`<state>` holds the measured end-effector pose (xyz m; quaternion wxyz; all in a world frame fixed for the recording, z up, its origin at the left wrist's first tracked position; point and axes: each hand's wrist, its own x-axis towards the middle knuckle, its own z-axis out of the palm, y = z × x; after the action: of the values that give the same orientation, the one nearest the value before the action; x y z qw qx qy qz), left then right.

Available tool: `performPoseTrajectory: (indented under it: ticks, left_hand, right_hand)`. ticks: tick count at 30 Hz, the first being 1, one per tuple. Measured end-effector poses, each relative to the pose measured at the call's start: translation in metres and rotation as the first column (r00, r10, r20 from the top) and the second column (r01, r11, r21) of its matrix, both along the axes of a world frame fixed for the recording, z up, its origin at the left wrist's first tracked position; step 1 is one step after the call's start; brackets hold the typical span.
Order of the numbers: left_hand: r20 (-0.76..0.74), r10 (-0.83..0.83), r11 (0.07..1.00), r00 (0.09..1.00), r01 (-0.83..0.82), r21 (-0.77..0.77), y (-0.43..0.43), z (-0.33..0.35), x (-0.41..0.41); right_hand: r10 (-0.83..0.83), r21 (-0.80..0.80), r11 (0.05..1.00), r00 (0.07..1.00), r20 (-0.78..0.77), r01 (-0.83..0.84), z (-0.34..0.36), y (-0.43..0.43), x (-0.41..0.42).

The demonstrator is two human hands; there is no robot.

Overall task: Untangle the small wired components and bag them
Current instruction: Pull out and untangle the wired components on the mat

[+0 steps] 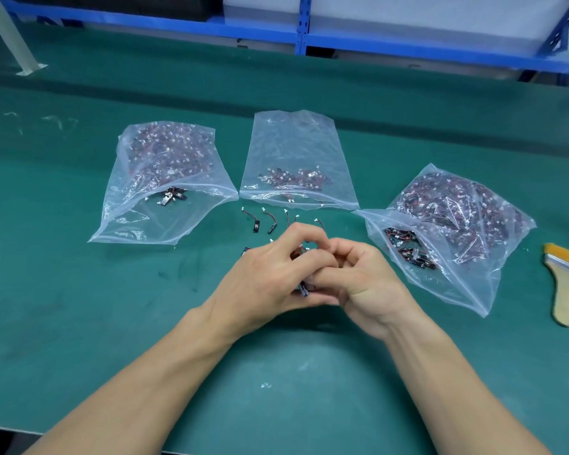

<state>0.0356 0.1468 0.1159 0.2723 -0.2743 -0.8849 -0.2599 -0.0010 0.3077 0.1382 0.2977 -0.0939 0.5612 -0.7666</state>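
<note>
Both L hand (267, 277) & R hand (367, 280) fingers (296, 233) pinch wired components (304, 289) btwn them.

Three clear plastic bags lie flat in a row. The left bag (165, 178) is packed at its far end with small black components on red-black wires with white plugs; a few sit by its open near mouth. The middle bag (296, 152) holds only a small heap by its near edge. The right bag (457, 231) is full, with some near its mouth. Just near of the middle bag, loose components (270, 221) lie apart in a row. A clump (304, 289) is pinched between the left hand (270, 277) and right hand (362, 277).
</note>
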Motion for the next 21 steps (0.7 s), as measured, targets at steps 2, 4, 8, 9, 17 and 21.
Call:
performPoseTrajectory:
  ticks: [2,4,8,9,17,21]
  left_hand:
    - [-0.009,0.011,1.0,1.0,-0.011,0.011,-0.001,-0.001,-0.001]
    - [-0.028,0.03,0.999,0.999,-0.029,0.022,-0.002,-0.002,-0.001]
    - [-0.067,0.056,0.987,0.996,-0.045,0.155,-0.003,-0.004,-0.003]
    - [-0.068,0.059,0.977,0.996,-0.044,0.207,-0.004,-0.004,-0.004]
    - [0.093,0.36,0.887,0.928,-0.371,0.275,-0.02,0.022,-0.031]
    - [0.34,0.555,0.825,0.759,-0.556,-0.106,-0.017,0.037,-0.085]
  right_hand:
    - [-0.002,0.014,1.0,1.0,0.003,0.002,-0.001,-0.002,0.0]
    - [0.005,0.037,0.999,1.0,-0.02,-0.005,-0.002,-0.003,0.0]
    - [0.068,-0.119,0.991,0.994,0.087,-0.058,-0.001,-0.002,-0.002]
    - [0.084,-0.193,0.98,0.984,0.158,-0.053,-0.001,-0.001,-0.003]
    - [-0.115,-0.194,0.971,0.985,0.13,0.139,0.0,0.0,-0.009]
    - [-0.227,-0.145,0.963,0.973,0.033,0.229,-0.001,0.008,-0.017]
